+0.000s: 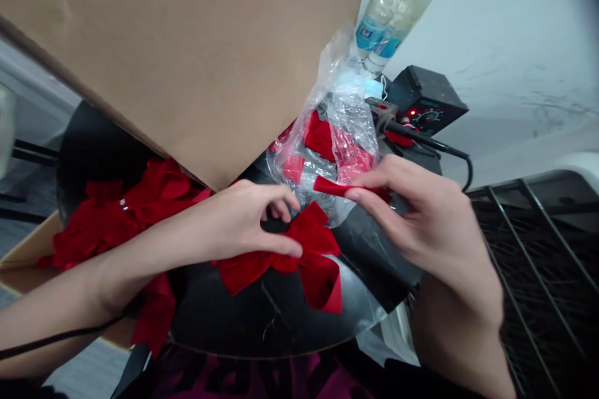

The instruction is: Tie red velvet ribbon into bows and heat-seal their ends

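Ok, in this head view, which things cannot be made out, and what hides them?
Head view only:
- Middle of the red bow: covered by the left hand.
- Top of the plastic bottle: cut off by the upper edge.
- Red pieces in the plastic bag: blurred by crinkled film.
- Black control unit's display: too small to read.

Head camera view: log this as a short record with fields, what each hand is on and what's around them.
Left hand: touching red fabric bow
Right hand: pinching red fabric strip
Behind hands: clear plastic bag holding red pieces
Left side: red fabric pile
Far side: black control unit, plastic bottle
Overhead: cardboard sheet
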The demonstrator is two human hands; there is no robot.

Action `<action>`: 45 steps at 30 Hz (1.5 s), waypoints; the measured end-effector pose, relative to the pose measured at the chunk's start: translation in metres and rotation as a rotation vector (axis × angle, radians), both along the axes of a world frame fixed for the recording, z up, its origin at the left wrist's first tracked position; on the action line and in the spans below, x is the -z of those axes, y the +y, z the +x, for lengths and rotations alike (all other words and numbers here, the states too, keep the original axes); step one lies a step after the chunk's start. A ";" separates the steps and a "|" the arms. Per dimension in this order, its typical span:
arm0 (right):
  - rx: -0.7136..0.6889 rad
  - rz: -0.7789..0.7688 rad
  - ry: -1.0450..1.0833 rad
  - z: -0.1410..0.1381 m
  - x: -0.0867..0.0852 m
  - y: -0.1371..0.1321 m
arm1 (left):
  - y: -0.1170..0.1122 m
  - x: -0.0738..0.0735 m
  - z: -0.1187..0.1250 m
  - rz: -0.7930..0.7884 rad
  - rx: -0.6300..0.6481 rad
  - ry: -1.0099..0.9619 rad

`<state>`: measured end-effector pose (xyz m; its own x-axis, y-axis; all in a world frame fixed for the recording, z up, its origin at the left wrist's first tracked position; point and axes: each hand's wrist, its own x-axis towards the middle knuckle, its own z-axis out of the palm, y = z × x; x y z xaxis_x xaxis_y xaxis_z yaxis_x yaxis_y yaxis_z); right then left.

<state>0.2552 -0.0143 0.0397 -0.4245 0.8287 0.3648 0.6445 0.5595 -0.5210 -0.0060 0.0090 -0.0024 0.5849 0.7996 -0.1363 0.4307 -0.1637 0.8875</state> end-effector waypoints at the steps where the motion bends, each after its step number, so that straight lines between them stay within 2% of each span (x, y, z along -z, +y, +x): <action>1: 0.034 -0.040 0.004 0.004 -0.002 -0.014 | 0.000 0.002 -0.001 0.044 0.078 0.109; 3: 0.075 -0.172 0.011 0.007 -0.002 -0.046 | 0.001 0.006 -0.003 0.074 0.162 0.212; 5: 0.125 -0.277 -0.005 0.004 0.007 -0.078 | 0.003 0.009 -0.002 0.015 0.153 0.136; 7: 0.190 -0.276 0.010 -0.007 0.024 -0.102 | 0.005 0.010 -0.001 -0.080 0.107 -0.032; 9: 0.287 -0.209 0.080 -0.020 0.041 -0.111 | 0.006 0.009 0.002 -0.154 0.073 -0.173; 11: 0.384 -0.139 0.178 -0.032 0.054 -0.108 | 0.006 0.007 0.005 -0.196 0.018 -0.260; 13: 0.411 -0.099 0.252 -0.037 0.058 -0.098 | 0.005 0.005 0.007 -0.283 -0.055 -0.333; 16: 0.347 -0.092 0.251 -0.033 0.047 -0.083 | 0.002 0.001 0.009 -0.438 -0.104 -0.387; 21: 0.174 -0.099 0.124 -0.011 0.022 -0.062 | 0.001 -0.003 0.005 -0.487 -0.066 -0.325; 24: 0.090 -0.081 0.065 0.000 0.015 -0.044 | 0.001 -0.004 0.006 -0.594 -0.075 -0.429; 27: 0.097 0.003 0.050 0.008 0.011 -0.034 | 0.000 -0.005 0.009 -0.696 -0.118 -0.624; 29: 0.224 0.067 0.085 0.007 0.009 -0.040 | 0.000 -0.006 0.011 -0.730 -0.160 -0.709; 32: 0.526 0.082 0.300 -0.013 0.009 -0.061 | -0.002 -0.005 0.013 -0.661 -0.227 -0.728; 33: 0.575 0.048 0.390 -0.024 0.011 -0.067 | -0.002 -0.003 0.014 -0.594 -0.242 -0.714; 35: 0.546 -0.045 0.543 -0.048 0.019 -0.072 | -0.003 0.001 0.015 -0.406 -0.255 -0.680; 38: 0.451 -0.168 0.682 -0.077 0.035 -0.066 | -0.004 0.005 0.014 -0.168 -0.238 -0.624; 41: 0.449 -0.210 0.721 -0.085 0.045 -0.055 | -0.005 0.004 0.013 -0.108 -0.203 -0.608; 45: 0.450 -0.197 0.641 -0.078 0.045 -0.053 | -0.008 -0.002 0.012 -0.089 -0.204 -0.560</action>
<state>0.1775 -0.0668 -0.0056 0.2072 0.9449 0.2533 0.3279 0.1769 -0.9280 0.0061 0.0012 -0.0007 0.4226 0.9030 0.0768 -0.0912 -0.0420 0.9950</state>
